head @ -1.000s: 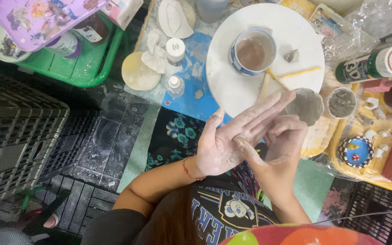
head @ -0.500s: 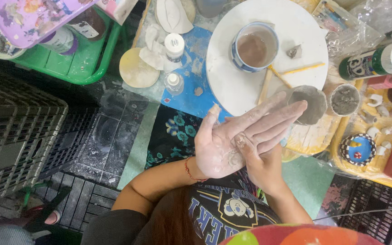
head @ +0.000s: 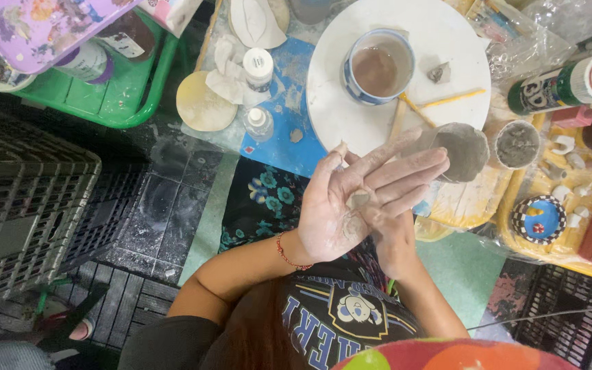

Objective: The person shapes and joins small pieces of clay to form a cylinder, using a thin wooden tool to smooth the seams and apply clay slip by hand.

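A: What takes up the most room here?

B: The round white turntable on the cluttered counter. A blue-rimmed cup of muddy water stands on it, with thin wooden sticks and a scrap of clay lying beside the cup.

A: And to the sides?

B: A green tray at the left, a grey plastic crate below it on the floor. At the right, a flattened grey clay disc lies just off the turntable's edge, next to a small pot of grey slip.

A: The hands?

B: The left hand lies palm-up, fingers spread flat, its grip open and dusted with clay. A small lump of clay rests in that palm. The right hand is under and beside it, fingertips pressing at the lump; whether its grip is closed I cannot tell, as the left hand covers most of it.

A: Smallest thing?

B: A red thread bracelet on the left wrist.
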